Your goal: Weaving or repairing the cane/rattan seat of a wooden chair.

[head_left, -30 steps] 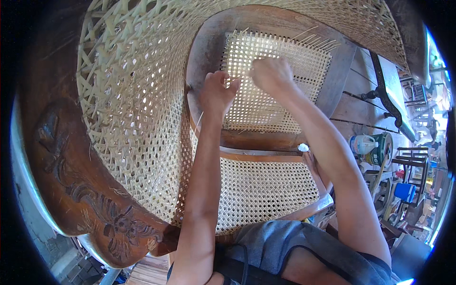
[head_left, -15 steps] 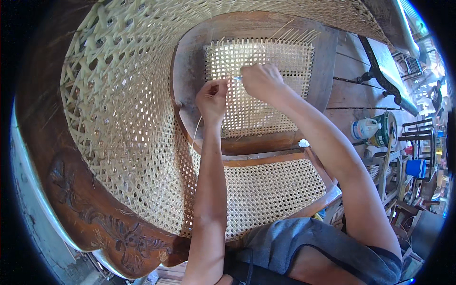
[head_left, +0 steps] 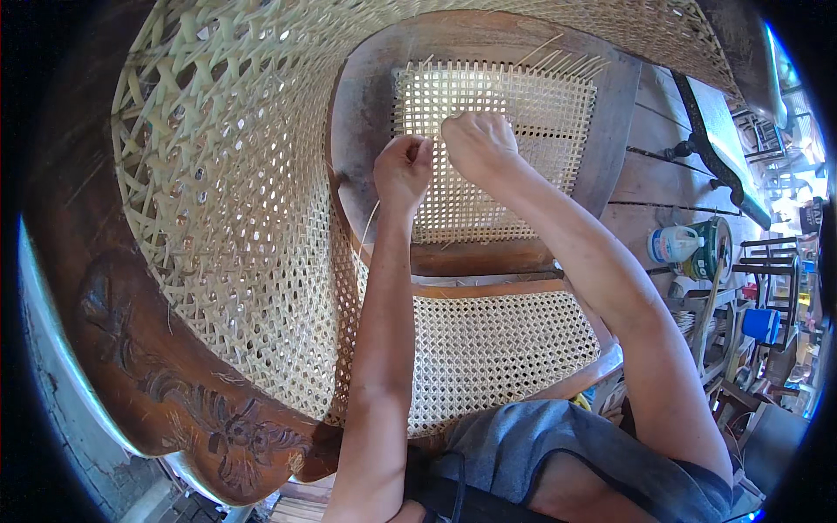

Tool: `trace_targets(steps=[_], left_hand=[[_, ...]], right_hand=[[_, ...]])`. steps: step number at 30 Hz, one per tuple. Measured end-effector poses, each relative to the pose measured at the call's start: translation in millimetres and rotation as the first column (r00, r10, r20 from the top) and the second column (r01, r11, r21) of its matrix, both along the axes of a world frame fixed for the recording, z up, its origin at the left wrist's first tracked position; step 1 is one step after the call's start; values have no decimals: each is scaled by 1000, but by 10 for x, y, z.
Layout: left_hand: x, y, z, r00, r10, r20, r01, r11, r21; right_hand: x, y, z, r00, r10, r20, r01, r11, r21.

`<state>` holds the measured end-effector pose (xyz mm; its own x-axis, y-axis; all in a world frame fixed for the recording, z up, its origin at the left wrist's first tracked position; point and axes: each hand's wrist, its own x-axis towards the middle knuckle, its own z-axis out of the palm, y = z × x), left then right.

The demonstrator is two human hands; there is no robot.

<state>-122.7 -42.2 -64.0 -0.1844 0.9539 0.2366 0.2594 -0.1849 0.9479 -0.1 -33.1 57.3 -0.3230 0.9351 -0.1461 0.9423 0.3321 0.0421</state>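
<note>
A square panel of woven cane [head_left: 523, 187] is set in a rounded wooden frame [head_left: 364, 113], with several loose cane ends sticking out past its far edge. Over the panel's left half, my left hand [head_left: 404, 177] is closed in a pinch on a thin cane strand [head_left: 370, 223], which trails down beside the wrist. Close to its right, my right hand [head_left: 481, 146] is closed with the knuckles up; its fingertips are hidden, and what they hold cannot be made out. A narrow gap separates the two hands.
Large curved cane weaving [head_left: 218, 209] rises at the left inside carved dark wood [head_left: 231, 427]. Nearer me lies another cane panel [head_left: 497, 357]. To the right stand a white jug [head_left: 671, 245], a green bucket [head_left: 713, 248], a blue container [head_left: 762, 325] and a black scrolled piece [head_left: 706, 157].
The whole view has shifted a little, moving the panel slightly right and up. My hands are a bit closer together, and a pale bluish glint between them has gone from sight.
</note>
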Motion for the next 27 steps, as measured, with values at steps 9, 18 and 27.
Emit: trace_targets(steps=[9,18,27], left_hand=[[110,-93,221,985,169,-19,-169,984,-55],[39,-51,175,993,112,-40,-115,990,-78],[107,50,49,980,-3,-200,-1,1000,-22]], right_hand=[[95,74,-16,993,-25,-116,21,999,-40],[124,194,37,990,38,-137,-44,998,-38],[130,256,41,990,-122,-69,110,982,-155]])
